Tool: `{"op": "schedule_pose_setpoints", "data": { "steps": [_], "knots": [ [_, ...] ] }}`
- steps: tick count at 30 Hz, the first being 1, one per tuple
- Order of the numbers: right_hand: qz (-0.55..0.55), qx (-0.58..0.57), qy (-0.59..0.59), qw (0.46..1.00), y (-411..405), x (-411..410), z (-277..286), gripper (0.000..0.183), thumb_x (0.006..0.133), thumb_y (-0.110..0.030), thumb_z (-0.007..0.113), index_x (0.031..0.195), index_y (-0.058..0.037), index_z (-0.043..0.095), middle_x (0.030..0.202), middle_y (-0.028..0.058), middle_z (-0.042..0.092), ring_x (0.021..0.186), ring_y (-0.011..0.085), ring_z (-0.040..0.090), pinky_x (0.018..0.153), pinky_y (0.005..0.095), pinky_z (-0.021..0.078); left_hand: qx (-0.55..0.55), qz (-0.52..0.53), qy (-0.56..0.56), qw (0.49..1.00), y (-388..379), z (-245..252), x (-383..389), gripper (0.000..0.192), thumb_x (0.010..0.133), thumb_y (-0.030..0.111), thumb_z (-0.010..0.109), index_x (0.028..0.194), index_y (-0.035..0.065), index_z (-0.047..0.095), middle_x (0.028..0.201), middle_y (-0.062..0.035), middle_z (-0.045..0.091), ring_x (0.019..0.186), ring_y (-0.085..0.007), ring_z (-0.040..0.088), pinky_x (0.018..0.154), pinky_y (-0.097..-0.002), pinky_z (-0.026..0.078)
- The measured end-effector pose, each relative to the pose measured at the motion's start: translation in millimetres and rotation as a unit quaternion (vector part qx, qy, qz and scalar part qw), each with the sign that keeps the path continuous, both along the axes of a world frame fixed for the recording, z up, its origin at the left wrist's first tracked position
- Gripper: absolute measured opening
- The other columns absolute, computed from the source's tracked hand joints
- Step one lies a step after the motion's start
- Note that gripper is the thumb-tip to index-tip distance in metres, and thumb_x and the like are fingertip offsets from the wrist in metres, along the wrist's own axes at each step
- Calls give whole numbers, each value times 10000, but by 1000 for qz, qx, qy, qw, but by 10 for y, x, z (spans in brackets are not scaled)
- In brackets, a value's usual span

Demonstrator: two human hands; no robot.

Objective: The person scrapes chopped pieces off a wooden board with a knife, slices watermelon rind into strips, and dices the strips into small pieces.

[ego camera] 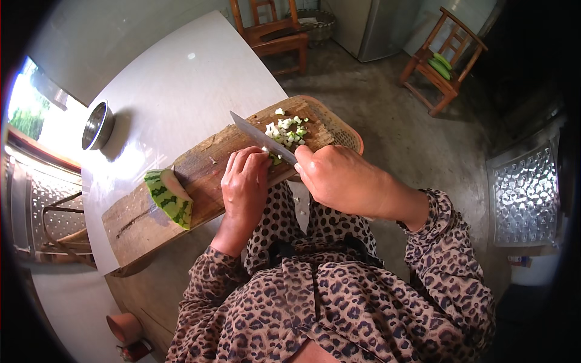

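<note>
My right hand (338, 181) is closed round the handle of a kitchen knife (258, 134), whose blade points to the upper left across a thick wooden chopping board (204, 154). Against the near side of the blade my left hand (245, 181) has its fingers curled over a partly hidden green and pale piece (275, 159). Beyond the blade lie diced white and green bits (288, 129) in a loose heap. Farther left on the board rests a wedge of striped green watermelon rind (170, 199), with a pale cut face.
A steel bowl (98, 126) stands on the white table (181, 81). An orange-rimmed basket (352, 131) is beyond the board's right end. Wooden chairs (277, 38) stand farther off, one (435, 75) bearing long green vegetables (439, 68). Below left is a reddish pot (123, 327).
</note>
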State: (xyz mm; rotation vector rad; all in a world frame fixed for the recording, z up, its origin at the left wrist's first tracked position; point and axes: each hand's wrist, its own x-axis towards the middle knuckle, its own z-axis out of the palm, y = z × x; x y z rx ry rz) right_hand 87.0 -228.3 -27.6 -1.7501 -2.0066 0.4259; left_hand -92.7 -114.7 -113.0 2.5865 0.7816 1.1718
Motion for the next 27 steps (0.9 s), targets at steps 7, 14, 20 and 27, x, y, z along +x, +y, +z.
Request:
{"op": "schedule_pose_setpoints", "data": {
  "steps": [7,14,20,27],
  "knots": [
    [14,15,-19,1000,203,-73,-75,130,878,-30,567,934,79,610,777,252,707,752,409,745,686,473,610,-18,-5,-1,1000,0,3,6,84,904,38,715,985,22,700,1071,-122,710,989,-317,686,847,-419,555],
    [-49,47,19,998,359,13,-322,121,907,-50,565,931,62,603,758,275,700,724,411,738,651,483,598,-4,-21,5,1000,9,19,-15,136,885,24,726,1014,29,685,1064,-121,688,993,-329,672,842,-418,565],
    [-32,42,25,998,119,-24,-94,107,922,-52,558,905,52,576,708,254,678,682,414,721,623,486,589,0,1,3,1000,4,-20,-40,127,872,23,736,986,43,683,1040,-111,696,987,-321,671,841,-417,563],
    [-3,4,4,1000,-37,-69,36,92,918,-42,556,909,47,576,733,245,684,701,405,725,644,480,596,-6,-3,-4,1000,23,-12,-36,134,860,22,744,975,42,679,1032,-117,706,982,-322,675,851,-418,564]
  ]
}}
